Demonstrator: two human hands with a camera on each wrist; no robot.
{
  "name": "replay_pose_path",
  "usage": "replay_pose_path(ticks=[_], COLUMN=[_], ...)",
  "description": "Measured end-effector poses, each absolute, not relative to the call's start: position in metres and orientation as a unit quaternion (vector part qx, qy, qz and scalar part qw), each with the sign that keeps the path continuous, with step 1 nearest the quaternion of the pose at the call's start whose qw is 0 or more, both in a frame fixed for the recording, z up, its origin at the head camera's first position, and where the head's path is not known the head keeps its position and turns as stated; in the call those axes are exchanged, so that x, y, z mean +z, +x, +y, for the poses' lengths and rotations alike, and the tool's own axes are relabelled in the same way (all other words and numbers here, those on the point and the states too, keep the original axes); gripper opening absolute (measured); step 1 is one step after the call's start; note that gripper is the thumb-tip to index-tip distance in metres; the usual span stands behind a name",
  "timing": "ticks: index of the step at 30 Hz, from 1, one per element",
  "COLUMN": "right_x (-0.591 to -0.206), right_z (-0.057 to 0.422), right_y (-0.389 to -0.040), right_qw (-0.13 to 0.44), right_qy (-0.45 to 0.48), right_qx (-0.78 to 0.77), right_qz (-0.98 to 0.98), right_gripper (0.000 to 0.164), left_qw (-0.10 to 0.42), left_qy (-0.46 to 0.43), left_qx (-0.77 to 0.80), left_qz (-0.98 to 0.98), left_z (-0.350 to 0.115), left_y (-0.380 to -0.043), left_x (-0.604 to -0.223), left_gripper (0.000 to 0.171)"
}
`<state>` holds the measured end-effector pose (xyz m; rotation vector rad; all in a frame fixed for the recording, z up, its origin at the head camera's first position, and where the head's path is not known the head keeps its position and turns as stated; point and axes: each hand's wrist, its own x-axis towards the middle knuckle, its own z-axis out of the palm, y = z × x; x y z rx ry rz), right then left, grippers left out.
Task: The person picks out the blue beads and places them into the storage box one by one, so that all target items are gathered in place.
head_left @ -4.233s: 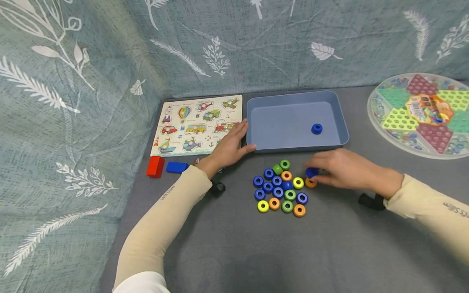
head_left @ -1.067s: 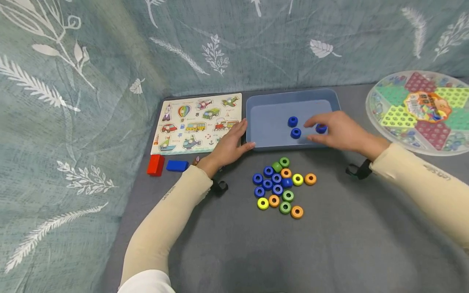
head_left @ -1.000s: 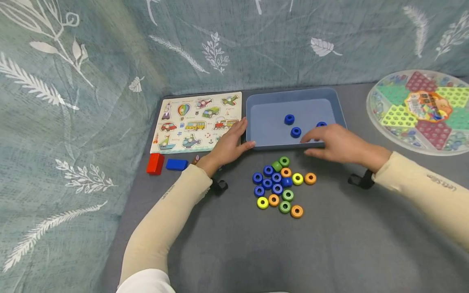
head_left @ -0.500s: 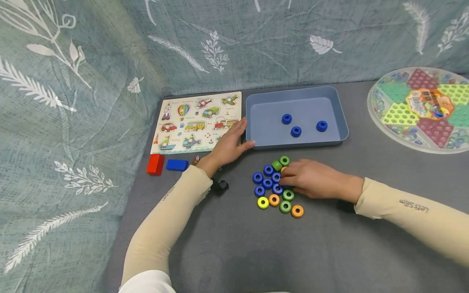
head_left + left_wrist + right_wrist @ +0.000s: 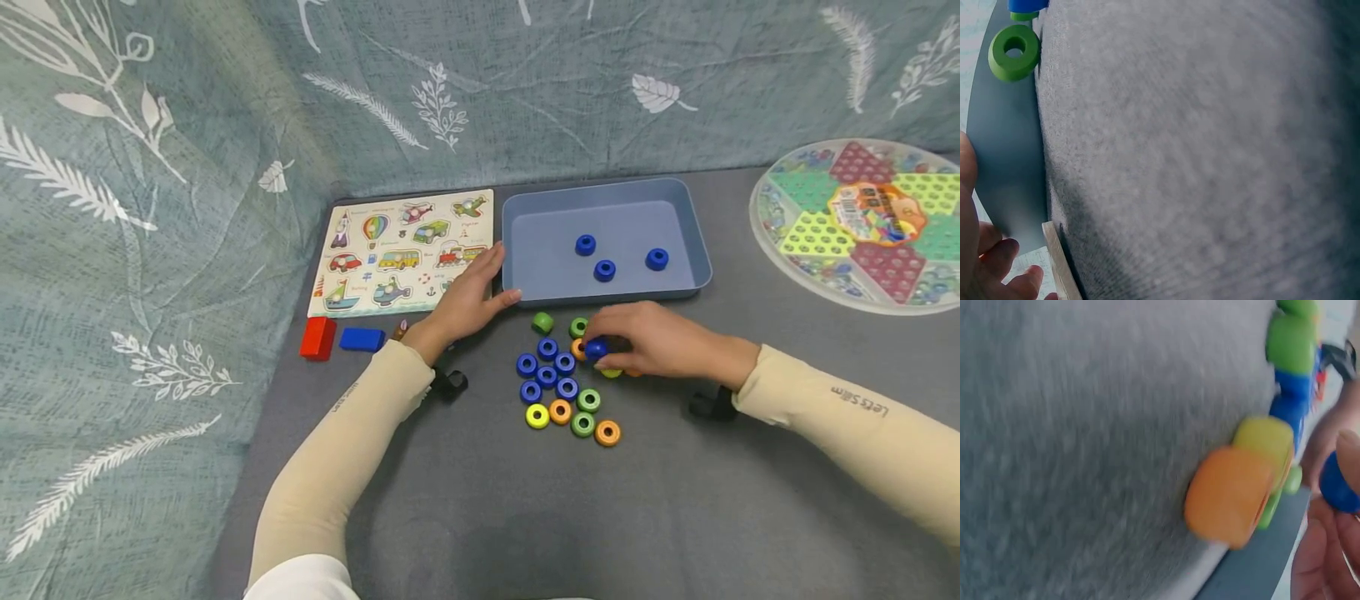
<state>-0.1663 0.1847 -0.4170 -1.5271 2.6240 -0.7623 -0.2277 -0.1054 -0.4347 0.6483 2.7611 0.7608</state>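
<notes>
Between thumb and fingers, my right hand [image 5: 654,340] pinches a blue bead [image 5: 596,349] just above the right side of a bead cluster. In the right wrist view the same blue bead [image 5: 1339,485] shows in the grip, beside an orange bead [image 5: 1230,497]. My left hand [image 5: 469,298] lies with straight fingers against the left end of a blue-grey tray [image 5: 607,296]. Three blue beads sit in the tray, one of them [image 5: 657,259] at the right. Several blue, green, yellow and orange beads lie in front of the tray, with a green bead [image 5: 543,323] apart at the upper left.
A vehicle puzzle board [image 5: 405,258] lies left of the tray, partly under my left hand. In front of it are a red block [image 5: 318,338] and a blue block [image 5: 363,339]. A round marble game board [image 5: 870,225] lies at the right, and a patterned curtain [image 5: 525,100] hangs behind.
Two more blue beads have come into the tray. My right hand went from the tray to the cluster and picked up another blue bead; one green bead shifted left. The left hand stayed put.
</notes>
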Motion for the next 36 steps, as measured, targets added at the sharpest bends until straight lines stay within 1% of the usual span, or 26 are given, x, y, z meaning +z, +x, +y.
replay_pose_path(ticks=[9, 18, 21, 26, 32, 34, 36], right_x=[-0.416, -0.392, -0.387, -0.385, -0.383, -0.384, -0.385], right_z=[0.200, 0.213, 0.216, 0.220, 0.223, 0.224, 0.225], right_y=[-0.187, -0.219, -0.234, -0.252, -0.261, -0.261, -0.259], right_qw=[-0.008, 0.005, -0.007, -0.001, 0.006, 0.000, -0.012], right_qy=[-0.433, -0.364, -0.336, -0.285, -0.249, -0.242, -0.245], right_qx=[-0.271, -0.233, -0.217, -0.219, -0.229, -0.234, -0.232], right_qz=[0.860, 0.902, 0.917, 0.933, 0.941, 0.942, 0.941], right_gripper=[0.033, 0.031, 0.033, 0.037, 0.045, 0.047, 0.045], left_qw=[0.098, 0.103, 0.103, 0.104, 0.103, 0.101, 0.099], left_qy=[0.223, 0.216, 0.215, 0.214, 0.213, 0.215, 0.217], left_qx=[0.263, 0.260, 0.257, 0.253, 0.253, 0.252, 0.251], left_qz=[0.933, 0.935, 0.937, 0.938, 0.938, 0.938, 0.938], left_z=[-0.106, -0.104, -0.105, -0.105, -0.106, -0.106, -0.106], left_y=[-0.226, -0.226, -0.227, -0.226, -0.226, -0.226, -0.226], left_x=[-0.438, -0.439, -0.438, -0.438, -0.436, -0.435, -0.434], left_gripper=[0.077, 0.077, 0.078, 0.078, 0.078, 0.077, 0.077])
